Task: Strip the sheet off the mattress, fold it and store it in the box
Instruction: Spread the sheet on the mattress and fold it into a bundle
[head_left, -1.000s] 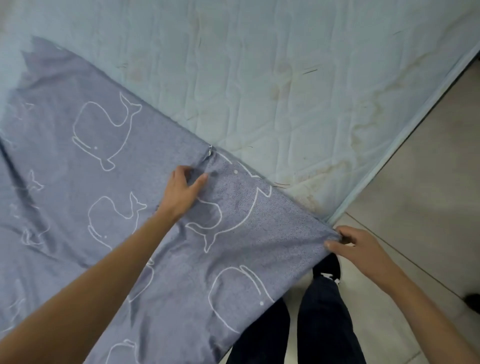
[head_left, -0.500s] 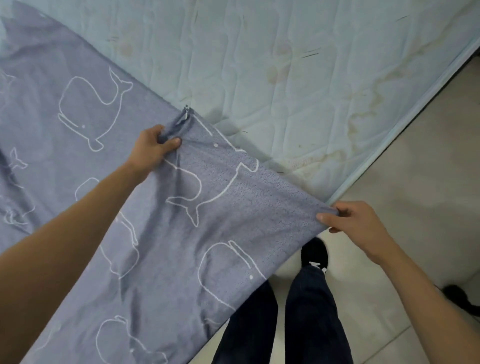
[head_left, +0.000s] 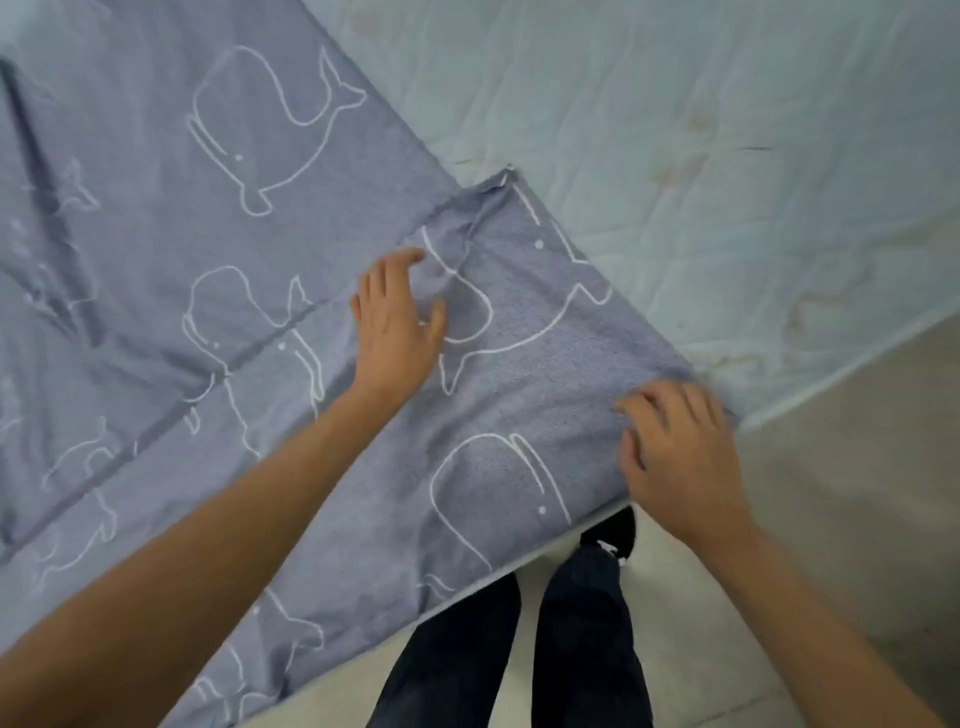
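A grey-blue sheet (head_left: 182, 234) printed with white whale outlines lies folded over itself on the pale blue quilted mattress (head_left: 701, 130). A folded flap of it covers the near right corner of the mattress, its far corner at the upper middle. My left hand (head_left: 397, 325) rests flat on this flap with fingers spread. At the flap's right corner by the mattress edge, my right hand (head_left: 675, 452) lies on the cloth with fingers loosely bent; it looks blurred. The box is not in view.
Stained bare mattress fills the upper right. A beige tiled floor (head_left: 857, 493) runs along the mattress's right and near edges. My legs in dark trousers (head_left: 519, 649) and a black shoe (head_left: 613, 530) stand right against the near edge.
Both hands carried the sheet's edge forward and laid it down on the mattress. They have let go of the pinched corners and now lie on the cloth.
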